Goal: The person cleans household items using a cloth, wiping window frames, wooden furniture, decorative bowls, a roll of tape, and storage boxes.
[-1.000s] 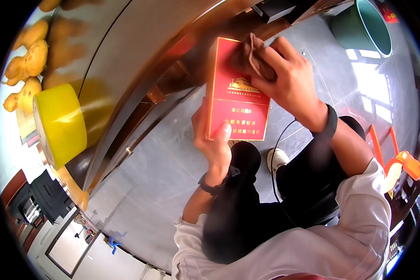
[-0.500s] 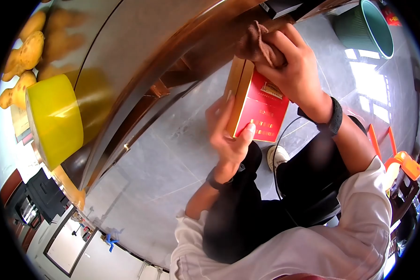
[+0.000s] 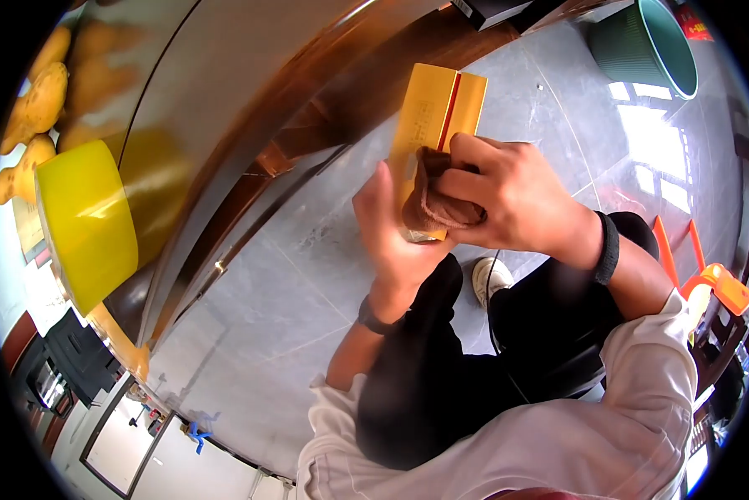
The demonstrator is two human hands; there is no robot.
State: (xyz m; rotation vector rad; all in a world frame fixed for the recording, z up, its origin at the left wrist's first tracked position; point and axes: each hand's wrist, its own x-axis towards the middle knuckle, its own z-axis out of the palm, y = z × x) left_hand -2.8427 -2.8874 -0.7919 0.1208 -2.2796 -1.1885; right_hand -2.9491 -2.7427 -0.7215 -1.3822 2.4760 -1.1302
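Note:
A box shows its gold side with a thin red stripe, tilted upright over the floor. My left hand grips its lower end, the thumb raised along the left edge. In my right hand is a bunched brown cloth, pressed against the lower part of the gold side. The cloth and the right fingers cover that part of the box.
At the left, a yellow tape roll and knobbly yellow gourds stand on a glossy table. A green bin is at the upper right, an orange object at the right. My shoe is below.
The box has turned from its red printed face to its gold side. My right hand has moved down with the cloth, from the box's top to its lower part.

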